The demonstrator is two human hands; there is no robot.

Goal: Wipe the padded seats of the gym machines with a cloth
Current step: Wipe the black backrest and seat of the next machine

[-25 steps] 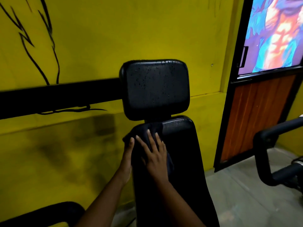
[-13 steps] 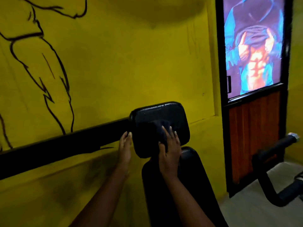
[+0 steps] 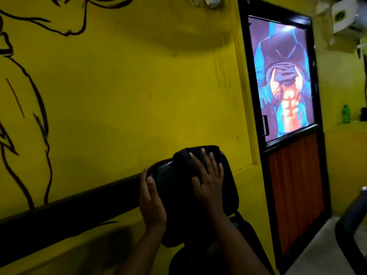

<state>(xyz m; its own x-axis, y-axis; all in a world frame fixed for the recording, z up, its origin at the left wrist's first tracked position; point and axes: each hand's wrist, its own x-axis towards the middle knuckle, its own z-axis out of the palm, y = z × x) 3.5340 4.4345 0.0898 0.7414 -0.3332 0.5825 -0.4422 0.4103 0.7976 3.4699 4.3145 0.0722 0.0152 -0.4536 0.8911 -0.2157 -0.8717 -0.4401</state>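
1. Yellow wall [image 3: 139, 96] behind; black headrest pad [image 3: 228, 187] in front.
2. Right hand [image 3: 208, 181] spread flat, pressing dark cloth [image 3: 178, 175] on pad's top.
3. Left hand [image 3: 151, 199] gripping pad's left edge.
4. Headrest mid-wipe; backrest [image 3: 244, 235] below, finish not discernible.

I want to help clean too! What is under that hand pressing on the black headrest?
Under the right hand lies a dark cloth, bunched over the top of the black padded headrest. The pad beneath the cloth is hidden, so its state cannot be seen.
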